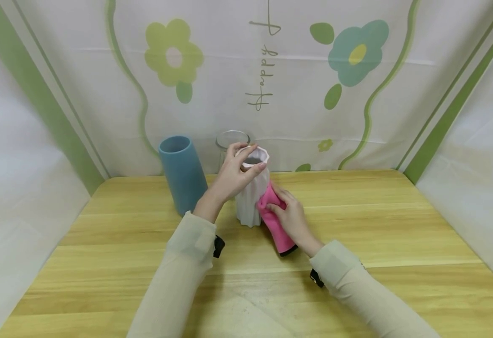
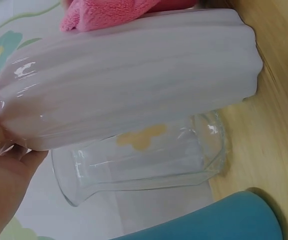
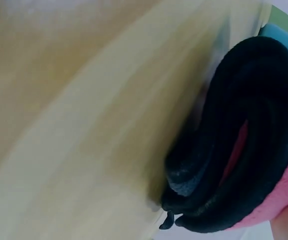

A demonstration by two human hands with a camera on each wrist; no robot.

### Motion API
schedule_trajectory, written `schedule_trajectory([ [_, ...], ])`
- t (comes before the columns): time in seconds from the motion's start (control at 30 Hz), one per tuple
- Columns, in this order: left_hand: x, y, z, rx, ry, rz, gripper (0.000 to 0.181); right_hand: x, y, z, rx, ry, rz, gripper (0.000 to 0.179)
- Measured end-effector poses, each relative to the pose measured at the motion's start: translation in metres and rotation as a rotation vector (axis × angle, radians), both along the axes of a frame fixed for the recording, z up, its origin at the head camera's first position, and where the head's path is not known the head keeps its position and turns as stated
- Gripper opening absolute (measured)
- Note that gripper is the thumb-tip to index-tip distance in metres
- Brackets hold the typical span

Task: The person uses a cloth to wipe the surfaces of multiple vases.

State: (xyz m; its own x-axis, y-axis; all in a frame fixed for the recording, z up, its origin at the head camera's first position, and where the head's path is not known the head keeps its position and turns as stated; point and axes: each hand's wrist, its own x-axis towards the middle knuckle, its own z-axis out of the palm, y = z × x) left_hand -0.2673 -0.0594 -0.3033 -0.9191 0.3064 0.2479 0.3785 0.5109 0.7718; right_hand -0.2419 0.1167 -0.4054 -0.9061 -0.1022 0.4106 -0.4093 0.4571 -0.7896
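Note:
A white fluted vase [image 1: 250, 202] stands upright on the wooden table. My left hand [image 1: 234, 176] grips its rim from above, fingers on the far side and thumb on the near right; the left wrist view shows the glossy ribbed side of the vase [image 2: 134, 80]. In my right hand [image 1: 290, 213] is a folded pink cloth [image 1: 275, 227], pinched between thumb and fingers and pressed against the vase's right side. The cloth's black-edged end hangs down toward the table, and that black edging [image 3: 263, 110] fills much of the right wrist view.
A tall blue vase [image 1: 183, 173] stands to the left of the white one. Behind the white vase is a clear glass vase [image 2: 144, 165], mostly hidden in the head view. A flower-printed curtain [image 1: 271, 126] rises along the back edge of the wooden table [image 1: 398, 225].

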Motion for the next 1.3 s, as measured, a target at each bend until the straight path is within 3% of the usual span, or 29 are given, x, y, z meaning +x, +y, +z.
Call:
schedule_trajectory([
  [0.33,0.0,-0.002,0.007,-0.064,0.017,0.002,0.062,0.0,-0.001,0.013,-0.034,0.035,0.003,0.055],
  [0.53,0.001,-0.005,0.012,-0.13,0.027,-0.031,0.06,0.0,-0.003,0.024,-0.051,0.082,-0.01,0.055],
  [0.83,0.002,-0.007,0.004,-0.005,-0.041,-0.089,0.06,0.002,-0.007,0.041,-0.077,0.116,-0.02,0.054],
  [1.07,0.001,-0.004,-0.001,0.04,-0.06,-0.049,0.069,0.001,-0.009,0.05,-0.069,0.134,-0.025,0.055],
  [1.3,0.001,-0.004,0.001,0.069,-0.055,-0.045,0.071,0.001,-0.008,0.051,-0.07,0.129,0.005,0.057],
])
